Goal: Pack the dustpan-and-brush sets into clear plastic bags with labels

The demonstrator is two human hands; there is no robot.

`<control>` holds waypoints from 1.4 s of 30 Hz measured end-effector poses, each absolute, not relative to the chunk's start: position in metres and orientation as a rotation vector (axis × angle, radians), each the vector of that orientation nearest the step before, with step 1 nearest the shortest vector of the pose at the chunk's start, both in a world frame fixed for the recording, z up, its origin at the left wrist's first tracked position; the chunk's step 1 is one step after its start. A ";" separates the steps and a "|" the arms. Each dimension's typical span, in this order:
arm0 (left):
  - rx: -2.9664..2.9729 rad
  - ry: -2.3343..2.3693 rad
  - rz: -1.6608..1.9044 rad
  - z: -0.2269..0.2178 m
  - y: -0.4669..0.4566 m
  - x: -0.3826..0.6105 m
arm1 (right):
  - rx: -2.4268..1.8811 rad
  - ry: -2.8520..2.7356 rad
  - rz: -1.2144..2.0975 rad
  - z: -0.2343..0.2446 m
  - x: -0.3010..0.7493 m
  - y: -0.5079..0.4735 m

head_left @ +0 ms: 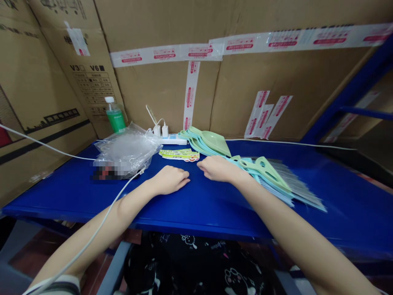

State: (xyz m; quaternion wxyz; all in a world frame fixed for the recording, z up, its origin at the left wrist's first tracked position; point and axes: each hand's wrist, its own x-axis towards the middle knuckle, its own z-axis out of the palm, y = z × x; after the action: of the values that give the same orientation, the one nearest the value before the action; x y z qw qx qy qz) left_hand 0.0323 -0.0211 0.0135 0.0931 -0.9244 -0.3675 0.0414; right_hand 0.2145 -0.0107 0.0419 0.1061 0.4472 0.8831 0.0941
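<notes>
My left hand (172, 179) rests on the blue table with its fingers curled in and nothing showing in it. Opposite it, my right hand (215, 168) is also curled into a loose fist, with a small gap between the two. Just beyond them lies a fanned pile of yellow-green printed labels (179, 155). Stacked light green and blue dustpans (215, 141) lie behind my right hand. Several small brooms (273, 174) with green and blue heads and grey bristles lie to the right, partly hidden by my right forearm.
Clear plastic bags (127, 147) lie at the left, beside a bottle of green liquid (115, 116). A white power strip (173, 140) with plugged-in chargers sits at the back. A white cable (113, 205) runs across my left arm. Cardboard walls (159, 90) enclose the table (196, 209).
</notes>
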 end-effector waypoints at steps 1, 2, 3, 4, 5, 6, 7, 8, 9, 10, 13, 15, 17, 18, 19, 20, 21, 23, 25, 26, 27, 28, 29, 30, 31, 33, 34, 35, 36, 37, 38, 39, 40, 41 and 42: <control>-2.743 -1.090 0.126 0.014 -0.021 0.032 | 1.316 2.604 0.273 0.042 0.215 -0.010; -2.745 -1.090 0.129 0.014 -0.021 0.032 | 1.318 2.607 0.269 0.041 0.215 -0.010; -2.745 -1.090 0.131 0.013 -0.021 0.032 | 1.321 2.611 0.266 0.041 0.215 -0.010; -2.746 -1.091 0.134 0.013 -0.022 0.032 | 1.324 2.616 0.265 0.040 0.215 -0.009; -2.747 -1.091 0.135 0.013 -0.022 0.032 | 1.327 2.621 0.265 0.040 0.216 -0.009; -2.748 -1.090 0.135 0.013 -0.022 0.032 | 1.329 2.625 0.266 0.039 0.216 -0.009; -2.747 -1.090 0.134 0.013 -0.022 0.032 | 1.330 2.629 0.267 0.039 0.216 -0.009; -2.747 -1.090 0.133 0.013 -0.022 0.032 | 1.331 2.629 0.266 0.038 0.216 -0.009; -2.746 -1.089 0.130 0.013 -0.022 0.032 | 1.331 2.625 0.264 0.038 0.216 -0.009; -2.746 -1.087 0.128 0.013 -0.021 0.032 | 1.331 2.620 0.259 0.039 0.216 -0.010; -2.744 -1.082 0.128 0.013 -0.021 0.032 | 1.331 2.598 0.248 0.041 0.215 -0.011; -2.744 -1.078 0.127 0.013 -0.020 0.032 | 1.335 2.586 0.244 0.041 0.214 -0.012; -2.744 -1.077 0.120 0.013 -0.021 0.032 | 1.342 2.576 0.241 0.042 0.214 -0.012; -2.744 -1.078 0.117 0.013 -0.021 0.032 | 1.348 2.572 0.237 0.041 0.213 -0.012; -2.744 -1.079 0.114 0.013 -0.021 0.032 | 1.355 2.568 0.236 0.041 0.213 -0.013; -2.744 -1.078 0.111 0.013 -0.021 0.032 | 1.360 2.563 0.234 0.041 0.213 -0.013; -2.744 -1.077 0.109 0.012 -0.022 0.032 | 1.364 2.558 0.230 0.041 0.212 -0.013; -2.745 -1.073 0.104 0.012 -0.022 0.032 | 1.371 2.546 0.223 0.041 0.212 -0.013; -2.745 -1.073 0.106 0.012 -0.022 0.032 | 1.373 2.533 0.208 0.042 0.212 -0.013; -2.746 -1.075 0.110 0.012 -0.021 0.032 | 1.375 2.527 0.200 0.042 0.212 -0.014; -2.746 -1.077 0.114 0.012 -0.021 0.032 | 1.376 2.522 0.194 0.042 0.212 -0.014; -2.746 -1.078 0.115 0.012 -0.021 0.032 | 1.378 2.518 0.188 0.042 0.212 -0.014; -2.746 -1.079 0.114 0.012 -0.021 0.032 | 1.379 2.515 0.184 0.042 0.212 -0.014; -2.746 -1.080 0.110 0.012 -0.021 0.032 | 1.380 2.512 0.182 0.042 0.211 -0.014; -2.746 -1.079 0.105 0.012 -0.021 0.032 | 1.381 2.511 0.181 0.042 0.211 -0.014; -2.745 -1.080 0.098 0.012 -0.021 0.032 | 1.380 2.508 0.176 0.041 0.211 -0.013; -2.745 -1.081 0.097 0.012 -0.021 0.032 | 1.380 2.509 0.175 0.041 0.211 -0.013; -2.746 -1.082 0.099 0.012 -0.021 0.032 | 1.379 2.509 0.175 0.041 0.211 -0.013; -2.746 -1.083 0.102 0.012 -0.022 0.032 | 1.379 2.510 0.175 0.041 0.211 -0.013; -2.747 -1.084 0.105 0.012 -0.022 0.032 | 1.379 2.510 0.176 0.041 0.211 -0.013; -2.747 -1.085 0.110 0.012 -0.022 0.032 | 1.377 2.511 0.175 0.041 0.211 -0.013; -2.747 -1.087 0.115 0.013 -0.022 0.032 | 1.374 2.512 0.175 0.041 0.211 -0.013; -2.746 -1.091 0.119 0.013 -0.022 0.032 | 1.371 2.514 0.173 0.041 0.211 -0.013; -2.744 -1.094 0.122 0.013 -0.022 0.032 | 1.367 2.516 0.172 0.041 0.211 -0.012; -2.743 -1.096 0.124 0.013 -0.021 0.032 | 1.363 2.520 0.174 0.041 0.211 -0.012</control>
State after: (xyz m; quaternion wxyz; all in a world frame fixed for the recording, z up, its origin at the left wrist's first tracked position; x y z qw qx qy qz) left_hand 0.0325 -0.0214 0.0129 0.0925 -0.9238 -0.3693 0.0417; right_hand 0.2115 -0.0123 0.0412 0.1351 0.4706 0.8699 0.0599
